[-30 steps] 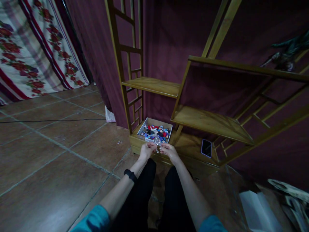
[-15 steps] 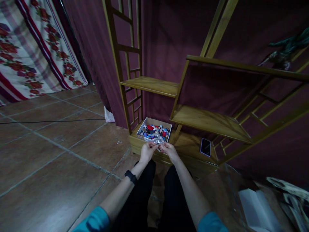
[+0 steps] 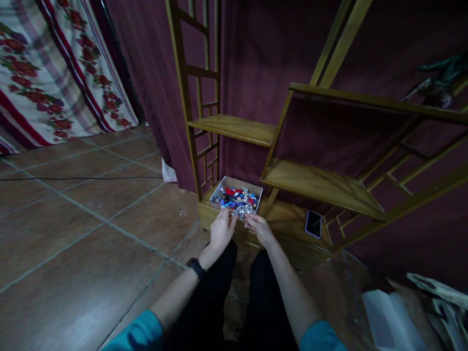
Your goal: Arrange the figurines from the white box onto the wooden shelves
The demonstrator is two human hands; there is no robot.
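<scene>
The work looks to be partway through, with one item in hand. Clear crinkled plastic lies between the person's two hands, over the near side of an open box at twelve o'clock. The right hand pinches its near right part with thumb and fingertips. The left hand meets it from the left side, fingers reaching forward; whether those fingers grip or merely touch cannot be told.

The box stands on the low wooden shelf and holds a jumble of small figures, red, blue and dark, lying loosely at differing angles rather than in rows. So the figures seem to be gathered in the box, while the handling of the plastic is unfinished: it has not yet been let go or set down. Whether it wraps anything is too small to make out, as is whether part of it rests on the figures.

How many pieces are done or left cannot be counted. A small shiny scrap lies on the floor at nine o'clock from the hands, well apart from them; a phone lies on the shelf at three o'clock, untouched.
</scene>
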